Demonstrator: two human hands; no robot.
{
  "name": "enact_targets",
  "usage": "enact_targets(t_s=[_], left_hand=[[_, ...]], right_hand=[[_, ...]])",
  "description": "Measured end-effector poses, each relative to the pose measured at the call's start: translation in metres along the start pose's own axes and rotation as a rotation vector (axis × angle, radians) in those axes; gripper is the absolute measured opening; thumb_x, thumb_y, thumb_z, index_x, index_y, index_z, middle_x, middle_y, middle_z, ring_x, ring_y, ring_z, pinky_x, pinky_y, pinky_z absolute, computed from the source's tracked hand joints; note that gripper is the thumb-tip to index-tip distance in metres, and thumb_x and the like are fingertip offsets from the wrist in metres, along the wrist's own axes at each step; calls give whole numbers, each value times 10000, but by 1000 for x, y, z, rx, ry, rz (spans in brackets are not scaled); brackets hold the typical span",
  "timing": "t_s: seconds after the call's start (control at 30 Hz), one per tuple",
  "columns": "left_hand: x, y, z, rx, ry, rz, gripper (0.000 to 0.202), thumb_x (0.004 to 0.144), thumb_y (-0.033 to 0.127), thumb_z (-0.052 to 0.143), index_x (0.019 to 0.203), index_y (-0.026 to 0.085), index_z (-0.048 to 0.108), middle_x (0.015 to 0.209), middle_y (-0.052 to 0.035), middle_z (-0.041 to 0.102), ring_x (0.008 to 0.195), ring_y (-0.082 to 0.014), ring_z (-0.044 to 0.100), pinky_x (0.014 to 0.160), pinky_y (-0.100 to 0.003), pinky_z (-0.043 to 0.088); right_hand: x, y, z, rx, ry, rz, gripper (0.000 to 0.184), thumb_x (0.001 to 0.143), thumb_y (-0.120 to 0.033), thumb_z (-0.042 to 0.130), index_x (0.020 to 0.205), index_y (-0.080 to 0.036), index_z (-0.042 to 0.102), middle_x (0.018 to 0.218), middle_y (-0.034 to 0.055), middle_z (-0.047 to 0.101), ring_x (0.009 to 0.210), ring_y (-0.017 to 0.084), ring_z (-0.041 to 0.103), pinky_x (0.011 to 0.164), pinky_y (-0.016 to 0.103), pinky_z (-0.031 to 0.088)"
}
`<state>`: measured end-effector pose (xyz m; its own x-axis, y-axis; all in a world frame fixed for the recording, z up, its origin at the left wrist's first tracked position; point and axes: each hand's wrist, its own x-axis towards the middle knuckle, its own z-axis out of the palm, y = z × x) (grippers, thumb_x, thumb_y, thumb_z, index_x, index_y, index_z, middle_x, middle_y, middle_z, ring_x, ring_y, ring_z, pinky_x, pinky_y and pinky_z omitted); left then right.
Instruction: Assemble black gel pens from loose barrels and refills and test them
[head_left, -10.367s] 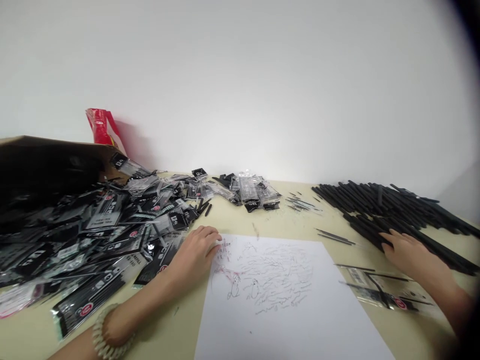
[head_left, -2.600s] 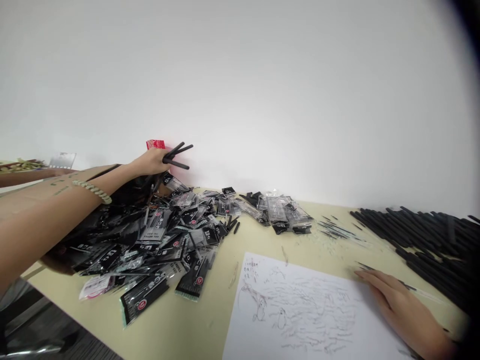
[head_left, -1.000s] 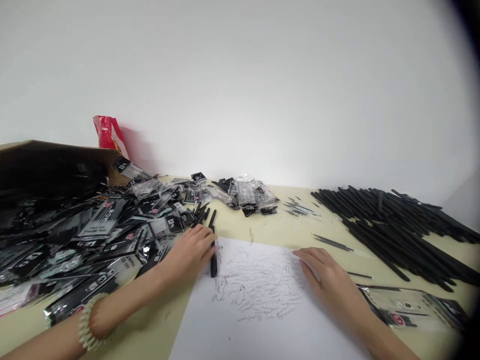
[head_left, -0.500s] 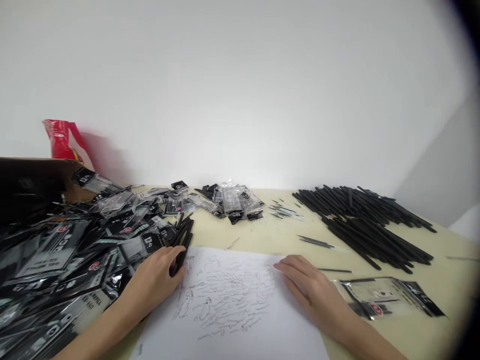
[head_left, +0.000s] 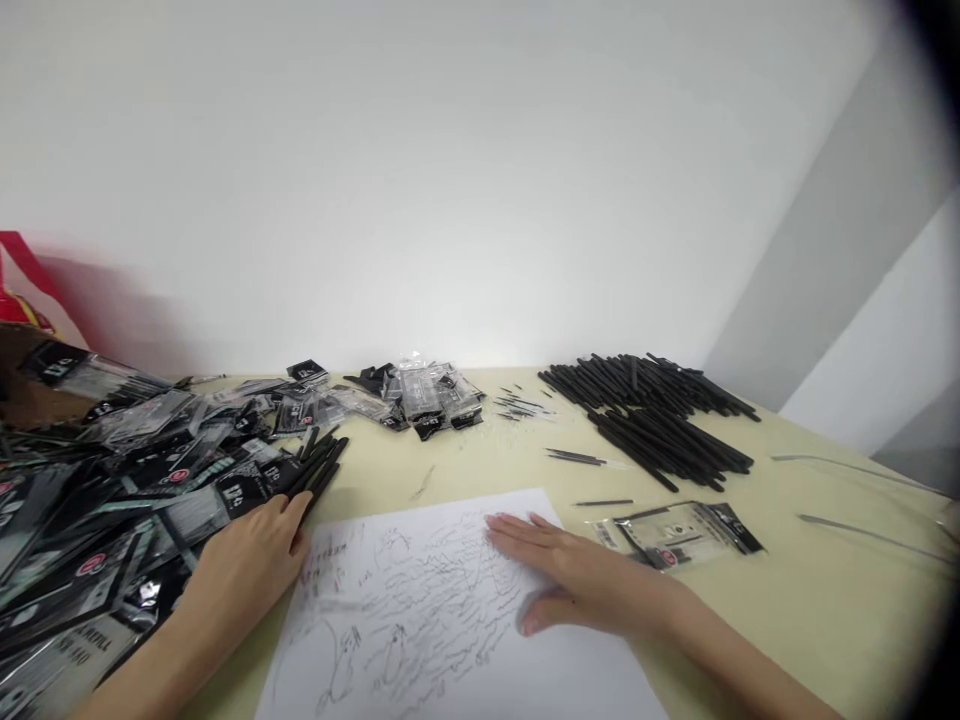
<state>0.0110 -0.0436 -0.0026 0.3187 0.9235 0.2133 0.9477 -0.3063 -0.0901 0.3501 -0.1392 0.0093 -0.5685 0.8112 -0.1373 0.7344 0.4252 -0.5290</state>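
Observation:
My left hand (head_left: 259, 545) curls round the lower ends of several slim black pens (head_left: 324, 468) at the left edge of the paper; its fingers partly hide them. A white sheet of paper (head_left: 450, 660) covered in pen scribbles and small drawings lies in front of me. My right hand (head_left: 559, 570) rests on the sheet's upper right part, fingers stretched out and thumb apart, holding nothing. Just beyond that hand, a clear refill packet (head_left: 686, 535) with a black end and a single thin dark refill (head_left: 604, 502) lie on the table.
Many black-and-clear refill packets (head_left: 97, 560) are heaped at the left, beside a cardboard box (head_left: 45, 385) and a red bag (head_left: 34, 285). More packets (head_left: 435, 395) lie at the back. Loose refills (head_left: 521, 405) and black pens (head_left: 660, 410) lie to the right.
My view has swung right. My right hand has slid left over the paper, its thumb now spread. The sheet has turned slightly. My left hand stays by the black pens.

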Motion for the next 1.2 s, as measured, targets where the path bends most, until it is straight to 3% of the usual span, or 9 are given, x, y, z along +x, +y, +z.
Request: enact_targets(t_s=[0.17,0.33,0.5,0.6,0.67,0.77,0.87,1.03,1.2], left_hand=[[7,-8,-5,-126,46,14,371,826,244,342,1090,76,540,978,-155,635,879,-300,615,737,-376,455],[14,-7,-13,-228,86,64,373,868,303,331,1129,109,511,1047,-116,613,882,-238,610,748,-311,463],[11,20,-20,-501,244,286,321,900,334,347,1097,162,533,1040,-82,589,898,-187,595,749,-258,470],[3,42,-15,-607,289,434,254,895,259,388,1072,174,548,987,-68,596,890,-167,594,774,-252,477],[-3,54,-8,-666,294,515,244,896,212,382,1071,183,549,958,-63,598,856,-152,598,745,-242,492],[-15,62,0,-708,275,573,259,899,177,376,1110,196,526,988,-69,597,873,-148,600,758,-237,500],[-24,59,5,-637,238,605,265,895,195,406,1142,205,500,985,-58,619,870,-153,613,756,-228,508],[-31,56,4,-521,267,625,246,903,271,398,1116,232,515,922,-42,658,793,-175,641,693,-246,520],[-35,65,-3,-727,-13,521,231,906,273,369,990,243,582,805,9,670,742,-130,639,669,-176,499]], right_hand=[[-10,9,-11,78,6,54,752,753,-532,597,1377,-252,283,1430,12,266,1324,242,197,1103,404,152],[-8,8,-6,-11,185,75,604,800,-498,560,1330,-268,385,1403,21,342,1274,247,321,1043,407,309],[15,-8,3,-273,513,21,496,902,-389,439,1352,-209,331,1400,68,335,1265,228,324,1020,412,347],[36,-22,13,-464,618,-99,524,900,-343,461,1353,-132,307,1355,125,387,1251,259,323,1004,425,355],[48,-30,21,-552,626,-145,493,890,-332,487,1303,-91,368,1216,151,512,1139,281,432,932,430,408],[58,-35,34,-630,593,-197,316,917,-265,448,1181,-93,468,925,101,611,851,225,550,754,372,465],[58,-36,41,-624,549,-234,203,950,-235,368,1013,-127,528,802,52,594,699,178,530,608,299,429],[53,-38,36,-589,530,-265,207,963,-233,343,866,-158,510,733,14,570,632,148,500,540,269,340],[49,-33,31,-597,491,-318,200,952,-273,389,822,-168,500,673,-12,552,560,125,481,495,259,292]])
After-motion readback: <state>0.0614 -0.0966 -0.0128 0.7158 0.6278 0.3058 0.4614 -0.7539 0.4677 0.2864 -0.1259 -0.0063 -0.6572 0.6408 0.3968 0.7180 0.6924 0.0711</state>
